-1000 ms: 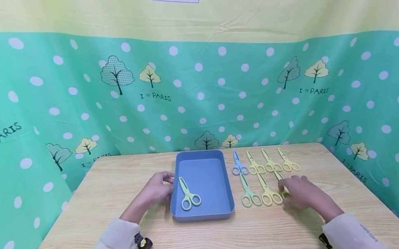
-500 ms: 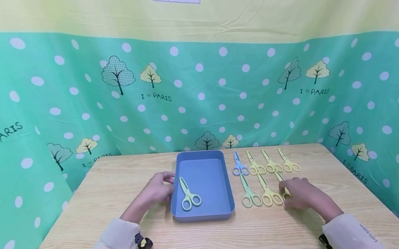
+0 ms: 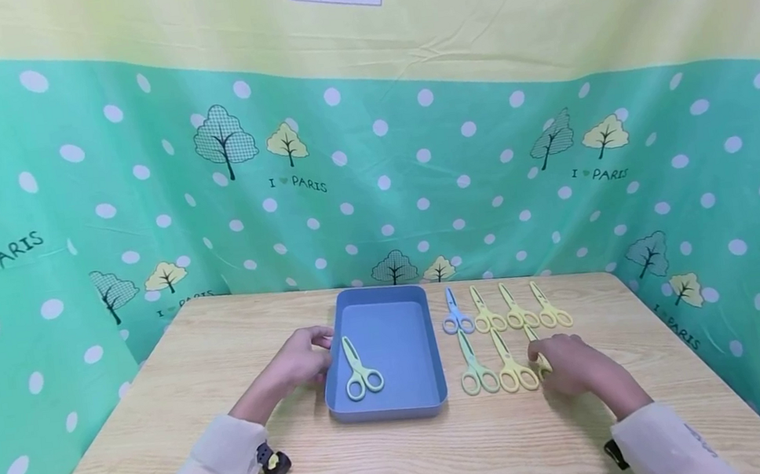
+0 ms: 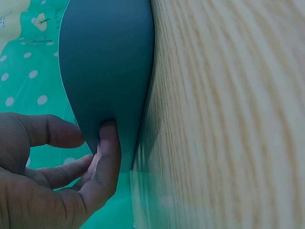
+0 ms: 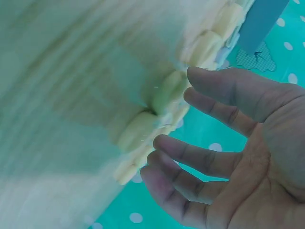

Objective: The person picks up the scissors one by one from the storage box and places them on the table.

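In the head view my left hand (image 3: 302, 359) is at the left wall of a blue-grey tray (image 3: 402, 413). The left wrist view shows fingertips touching the outside of that wall and its rim. One pair of pale green scissors (image 3: 358, 370) lies inside the tray. My right hand (image 3: 573, 363) is over the rightmost scissors (image 3: 543, 364) of the front row, covering much of them. Seen from the right wrist, its fingers are spread and slightly bent, without a visible grip on the handles (image 5: 169, 93). Left of it lie yellow scissors (image 3: 514, 367) and green scissors (image 3: 476, 371).
A back row holds blue scissors (image 3: 456, 316) and three yellow pairs, such as the rightmost scissors (image 3: 551, 309). All lie with blades pointing away on the wooden table (image 3: 409, 471). A patterned green and yellow curtain (image 3: 349, 217) surrounds the table's back and sides.
Both hands stay almost where they were, with only a tiny shift of the right hand. Tray and scissors keep their places.
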Motion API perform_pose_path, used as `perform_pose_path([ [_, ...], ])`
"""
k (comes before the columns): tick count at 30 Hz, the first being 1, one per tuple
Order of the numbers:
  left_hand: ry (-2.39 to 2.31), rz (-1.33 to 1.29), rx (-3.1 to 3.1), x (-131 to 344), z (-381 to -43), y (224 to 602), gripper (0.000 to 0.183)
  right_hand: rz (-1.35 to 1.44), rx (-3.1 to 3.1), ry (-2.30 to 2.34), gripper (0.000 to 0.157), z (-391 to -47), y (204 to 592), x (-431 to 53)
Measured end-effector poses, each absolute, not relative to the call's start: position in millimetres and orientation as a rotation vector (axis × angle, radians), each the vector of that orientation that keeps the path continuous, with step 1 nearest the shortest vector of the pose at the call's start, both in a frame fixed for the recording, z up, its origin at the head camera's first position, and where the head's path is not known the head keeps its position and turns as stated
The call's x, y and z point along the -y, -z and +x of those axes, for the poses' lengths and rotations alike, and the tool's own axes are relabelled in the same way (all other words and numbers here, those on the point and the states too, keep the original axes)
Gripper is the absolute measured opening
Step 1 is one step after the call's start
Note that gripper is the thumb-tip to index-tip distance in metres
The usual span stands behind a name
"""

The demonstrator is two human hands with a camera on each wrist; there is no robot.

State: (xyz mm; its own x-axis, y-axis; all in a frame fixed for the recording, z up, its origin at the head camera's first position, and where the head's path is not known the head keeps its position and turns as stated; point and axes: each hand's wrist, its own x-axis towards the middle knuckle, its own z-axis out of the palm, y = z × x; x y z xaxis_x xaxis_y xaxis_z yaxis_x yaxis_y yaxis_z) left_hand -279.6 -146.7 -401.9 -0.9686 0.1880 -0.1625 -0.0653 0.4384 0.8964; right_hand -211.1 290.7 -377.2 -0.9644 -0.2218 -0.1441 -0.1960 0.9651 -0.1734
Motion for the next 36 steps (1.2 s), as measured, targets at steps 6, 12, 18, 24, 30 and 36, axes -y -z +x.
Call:
perform_pose_path([
  [6, -1.558, 0.101, -2.444, 147, -280, 403, 0.066, -0.405, -2.986, 0.244, 0.029, -213, 371, -279],
  [12, -1.549, 0.096, -2.452, 147, -280, 403, 0.065, -0.437, -3.039, 0.173, 0.033, -215, 360, -255],
  [18, -1.554, 0.099, -2.453, 146, -281, 403, 0.065, -0.478, -3.113, 0.131, 0.036, -222, 360, -228],
  [24, -1.56, 0.102, -2.456, 146, -280, 403, 0.065, -0.521, -3.166, 0.125, 0.039, -232, 366, -198],
  [30, -1.558, 0.112, -2.457, 147, -280, 402, 0.066, -0.597, -3.178, 0.12, 0.04, -232, 365, -168],
  [36, -1.562, 0.115, -2.453, 147, -282, 404, 0.066, -0.672, -3.179, 0.144, 0.04, -231, 368, -143],
])
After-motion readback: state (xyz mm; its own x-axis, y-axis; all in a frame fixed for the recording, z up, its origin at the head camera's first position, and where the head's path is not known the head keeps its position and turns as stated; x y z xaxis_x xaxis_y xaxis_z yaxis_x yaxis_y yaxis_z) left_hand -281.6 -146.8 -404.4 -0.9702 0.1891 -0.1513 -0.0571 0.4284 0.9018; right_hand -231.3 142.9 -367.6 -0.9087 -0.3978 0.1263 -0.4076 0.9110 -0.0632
